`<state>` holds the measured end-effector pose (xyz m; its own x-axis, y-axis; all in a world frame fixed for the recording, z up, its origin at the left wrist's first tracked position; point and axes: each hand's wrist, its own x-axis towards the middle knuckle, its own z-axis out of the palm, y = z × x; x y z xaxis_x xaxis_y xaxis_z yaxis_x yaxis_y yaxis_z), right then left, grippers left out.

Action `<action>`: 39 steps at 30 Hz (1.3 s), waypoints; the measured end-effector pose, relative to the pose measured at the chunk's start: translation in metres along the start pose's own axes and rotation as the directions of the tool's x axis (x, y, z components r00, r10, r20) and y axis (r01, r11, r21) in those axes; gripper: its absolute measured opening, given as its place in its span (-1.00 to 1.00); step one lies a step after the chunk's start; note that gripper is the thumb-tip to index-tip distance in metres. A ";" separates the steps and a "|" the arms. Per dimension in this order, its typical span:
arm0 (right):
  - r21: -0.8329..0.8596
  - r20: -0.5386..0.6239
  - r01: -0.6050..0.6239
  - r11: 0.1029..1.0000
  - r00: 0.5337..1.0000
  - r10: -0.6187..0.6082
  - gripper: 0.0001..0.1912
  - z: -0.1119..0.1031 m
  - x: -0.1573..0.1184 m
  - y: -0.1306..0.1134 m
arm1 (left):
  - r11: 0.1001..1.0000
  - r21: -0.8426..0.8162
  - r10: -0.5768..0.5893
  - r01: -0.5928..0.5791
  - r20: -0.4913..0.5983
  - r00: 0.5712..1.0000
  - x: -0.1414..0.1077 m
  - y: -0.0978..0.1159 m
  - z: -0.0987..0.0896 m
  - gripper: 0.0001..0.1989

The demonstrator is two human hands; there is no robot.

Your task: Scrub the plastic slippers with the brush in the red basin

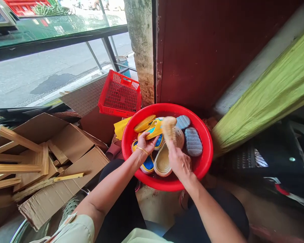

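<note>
A round red basin (167,185) holds several pieces of footwear in water. My left hand (147,145) grips a yellow shoe with light blue parts (155,128) above the others. In my right hand (180,163) is a wooden brush (169,130), blurred by motion, its head beside the yellow shoe. Below the hands lies a beige clog (163,160), partly hidden by my right hand. Two grey-blue shoes (194,141) sit at the basin's right side. A blue and yellow shoe (148,164) lies at the lower left, and a yellow sole (145,123) shows at the upper left.
A red plastic crate (120,96) stands behind the basin at the left. Cardboard (73,179) and wooden pieces (17,168) fill the left side. A dark red panel (192,50) rises behind the basin, and green cloth (266,91) hangs at the right.
</note>
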<state>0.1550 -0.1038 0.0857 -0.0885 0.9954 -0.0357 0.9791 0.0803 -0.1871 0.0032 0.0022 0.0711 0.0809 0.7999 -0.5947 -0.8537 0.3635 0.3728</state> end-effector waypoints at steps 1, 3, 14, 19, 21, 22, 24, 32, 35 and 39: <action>-0.039 0.028 0.048 0.998 0.999 -0.047 -0.31 0.003 -0.002 -0.006 | 1.000 -0.002 0.009 -0.009 0.002 1.000 0.002 0.002 0.000 -0.68; -0.098 0.064 0.115 0.989 0.992 -0.109 -0.29 0.005 -0.004 -0.011 | 0.999 -0.002 0.035 -0.035 0.007 0.999 0.005 0.006 0.001 -0.70; -0.143 -0.178 -0.037 0.989 0.984 0.011 -0.41 0.001 0.024 0.038 | 0.989 -0.112 -0.098 0.098 0.011 0.995 -0.010 0.020 0.005 -0.58; 0.148 -0.310 -0.132 0.980 0.935 0.172 -0.39 -0.008 0.028 0.053 | 0.998 -0.060 -0.018 0.021 0.047 0.999 -0.010 0.027 0.000 -0.65; 0.274 -0.347 -0.084 0.958 0.921 0.180 -0.37 -0.009 0.023 0.050 | 0.999 -0.026 0.037 -0.035 0.052 0.998 -0.008 0.027 -0.001 -0.75; 0.320 -0.350 -0.034 0.947 0.924 0.152 -0.37 -0.008 0.020 0.045 | 0.998 -0.008 0.065 -0.064 0.066 0.996 -0.008 0.026 0.000 -0.78; 0.400 -0.314 0.087 0.912 0.948 0.047 -0.41 -0.005 0.010 0.032 | 0.991 0.034 0.122 -0.127 0.114 0.986 -0.007 0.022 0.001 -0.80; 0.799 0.088 -0.068 0.597 0.996 -0.004 -0.44 -0.010 0.002 0.007 | 0.550 0.371 0.519 -0.748 0.549 0.655 -0.016 -0.011 -0.004 -0.51; 0.902 0.181 -0.200 0.383 0.980 0.085 -0.45 -0.021 0.014 0.017 | 0.250 0.409 0.435 -0.877 0.762 0.480 -0.019 -0.025 -0.013 -0.50; 0.945 0.217 -0.218 0.243 0.976 0.034 -0.50 -0.028 0.014 0.019 | 0.059 0.402 0.378 -0.914 0.838 0.393 -0.015 -0.034 -0.020 -0.48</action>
<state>0.1773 -0.0865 0.1096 -0.0930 0.9627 -0.2540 0.0845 -0.2466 -0.9654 0.0204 -0.0319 0.0533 0.1401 0.8521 0.5042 0.0828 -0.5176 0.8516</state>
